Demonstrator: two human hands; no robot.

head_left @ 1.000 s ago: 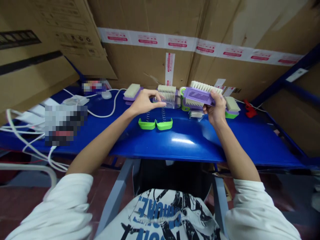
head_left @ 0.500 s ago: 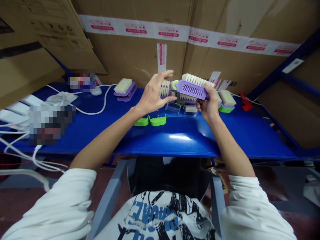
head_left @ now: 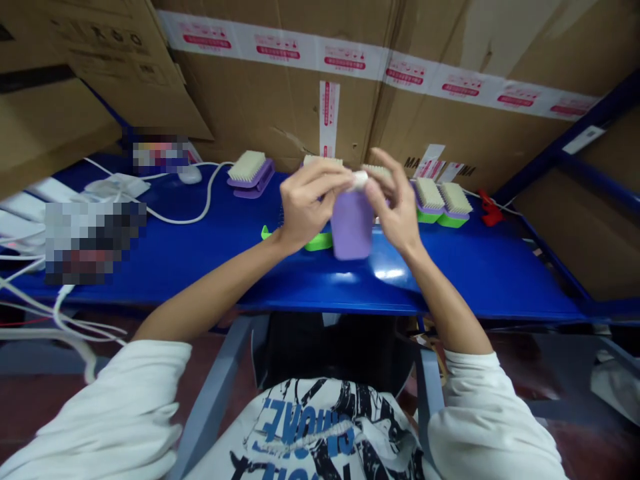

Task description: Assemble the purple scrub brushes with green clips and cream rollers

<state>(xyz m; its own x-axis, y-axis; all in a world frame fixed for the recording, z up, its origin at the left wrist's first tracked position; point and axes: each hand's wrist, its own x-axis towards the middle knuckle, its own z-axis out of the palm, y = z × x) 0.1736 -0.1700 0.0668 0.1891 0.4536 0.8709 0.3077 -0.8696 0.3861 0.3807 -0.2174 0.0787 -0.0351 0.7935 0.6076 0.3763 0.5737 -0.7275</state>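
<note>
A smooth purple brush part (head_left: 352,230), blurred by motion, hangs upright over the desk with a small white piece (head_left: 359,179) at its top. My left hand (head_left: 311,203) is closed on its upper left edge. On the other side, my right hand (head_left: 397,203) has its fingers apart, the thumb beside the white piece; whether it touches cannot be told. Green curved strips (head_left: 319,243) lie on the desk behind the left hand and the purple part, partly hidden. Pale bristles (head_left: 377,171) of other brushes show behind my hands.
A purple brush (head_left: 250,172) stands back left, and two brushes with green bases (head_left: 443,202) stand to the right. A red object (head_left: 493,208) lies farther right. White cables (head_left: 207,207) and a power strip fill the left. Cardboard (head_left: 280,100) walls the blue desk (head_left: 470,280).
The purple part has swung from level in my right hand to hanging down, with my left hand now on it. My right hand has loosened and shifted left.
</note>
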